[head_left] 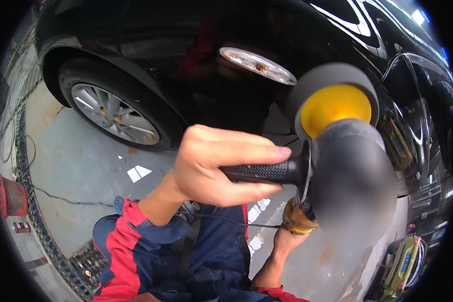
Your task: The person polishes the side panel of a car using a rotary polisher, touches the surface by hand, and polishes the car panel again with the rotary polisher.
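Note:
A polishing machine with a yellow backing plate and a dark round pad (pixel 335 105) is held up against or close to the black car's body (pixel 176 45); whether they touch I cannot tell. My left hand (pixel 221 166) is wrapped round the textured black side handle (pixel 261 172). Lower down, my right hand (pixel 291 239) grips the yellow rear body (pixel 299 219) of the machine, its fingers partly hidden. The dark machine head is blurred close to the camera. An oval clear side lamp (pixel 258 66) lies on the car panel, left of the pad.
The car's front wheel (pixel 115 115) is at the left. A red bucket (pixel 11 195) and a small can (pixel 21 227) stand at the far left. A dark cable (pixel 75 201) runs over the grey floor. Another car (pixel 403 267) shows at the lower right.

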`<state>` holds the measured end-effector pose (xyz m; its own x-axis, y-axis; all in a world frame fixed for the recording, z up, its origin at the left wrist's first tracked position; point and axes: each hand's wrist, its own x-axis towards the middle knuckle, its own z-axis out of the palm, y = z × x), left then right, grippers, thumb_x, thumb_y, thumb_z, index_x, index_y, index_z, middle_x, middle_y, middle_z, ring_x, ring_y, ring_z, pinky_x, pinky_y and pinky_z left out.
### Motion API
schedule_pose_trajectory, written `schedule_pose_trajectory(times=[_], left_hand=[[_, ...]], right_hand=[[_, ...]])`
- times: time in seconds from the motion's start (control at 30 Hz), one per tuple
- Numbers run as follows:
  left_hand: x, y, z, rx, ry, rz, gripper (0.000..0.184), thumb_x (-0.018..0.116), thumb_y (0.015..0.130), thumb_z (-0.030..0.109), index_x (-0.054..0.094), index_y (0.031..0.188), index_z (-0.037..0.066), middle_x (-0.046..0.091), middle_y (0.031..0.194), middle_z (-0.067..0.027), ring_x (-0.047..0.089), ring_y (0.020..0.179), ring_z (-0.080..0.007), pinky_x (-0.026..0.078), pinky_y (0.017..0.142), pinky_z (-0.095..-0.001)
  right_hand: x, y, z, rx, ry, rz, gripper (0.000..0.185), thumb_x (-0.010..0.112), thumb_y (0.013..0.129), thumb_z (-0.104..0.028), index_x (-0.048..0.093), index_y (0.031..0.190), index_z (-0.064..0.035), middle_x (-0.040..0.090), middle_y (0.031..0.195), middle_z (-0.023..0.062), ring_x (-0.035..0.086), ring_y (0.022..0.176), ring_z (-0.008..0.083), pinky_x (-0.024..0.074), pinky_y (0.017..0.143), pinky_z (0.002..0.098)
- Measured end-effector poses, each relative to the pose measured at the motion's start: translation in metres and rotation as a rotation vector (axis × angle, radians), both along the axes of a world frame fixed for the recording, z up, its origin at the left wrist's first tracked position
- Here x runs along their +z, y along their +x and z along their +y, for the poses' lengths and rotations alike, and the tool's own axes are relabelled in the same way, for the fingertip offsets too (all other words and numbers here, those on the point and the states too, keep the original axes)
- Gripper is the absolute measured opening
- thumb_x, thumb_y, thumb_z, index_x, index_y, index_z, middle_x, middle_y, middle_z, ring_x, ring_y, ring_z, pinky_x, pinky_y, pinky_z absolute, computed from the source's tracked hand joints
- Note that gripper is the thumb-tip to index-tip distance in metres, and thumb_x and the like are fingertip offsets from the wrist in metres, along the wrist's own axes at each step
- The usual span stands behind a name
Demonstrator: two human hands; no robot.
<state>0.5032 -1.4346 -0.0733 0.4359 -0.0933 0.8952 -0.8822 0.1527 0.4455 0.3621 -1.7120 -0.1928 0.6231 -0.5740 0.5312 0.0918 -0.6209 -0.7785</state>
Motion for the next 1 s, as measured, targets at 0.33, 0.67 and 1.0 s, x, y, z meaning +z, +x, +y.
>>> schedule_pose_trajectory(times=[0.33, 0.67, 1.0], left_hand=[[-0.001, 0.0, -0.011, -0.025, -0.054, -0.002, 0.049, 0.099, 0.064, 0.004, 0.083, 0.11, -0.005, 0.082, 0.102, -0.0245, 0.084, 0.086, -0.0286, 0.067, 0.073, -0.0315], [-0.013, -0.013, -0.006, 0.042, 0.01, 0.024, 0.047, 0.1, 0.066, 0.007, 0.083, 0.109, -0.004, 0.083, 0.101, -0.0229, 0.084, 0.084, -0.0288, 0.066, 0.072, -0.0317], [-0.096, -0.058, 0.054, 0.288, 0.096, 0.154, 0.049, 0.097, 0.061, 0.011, 0.08, 0.105, -0.003, 0.082, 0.096, -0.023, 0.083, 0.079, -0.0316, 0.065, 0.07, -0.0341]], right_hand=[[-0.009, -0.002, -0.009, 0.025, -0.011, -0.03, 0.036, 0.074, 0.079, 0.012, 0.074, 0.114, 0.0075, 0.078, 0.111, 0.01, 0.072, 0.101, 0.0186, 0.0536, 0.096, 0.0354], [-0.016, -0.01, -0.02, 0.044, -0.018, 0.07, 0.039, 0.082, 0.075, 0.002, 0.073, 0.112, 0.0067, 0.078, 0.106, 0.0121, 0.073, 0.1, 0.0214, 0.0549, 0.094, 0.0372], [-0.036, -0.005, -0.015, 0.304, -0.187, 0.284, 0.052, 0.093, 0.078, -0.015, 0.076, 0.125, 0.0001, 0.078, 0.121, 0.0183, 0.078, 0.112, 0.0328, 0.0586, 0.099, 0.0401]])
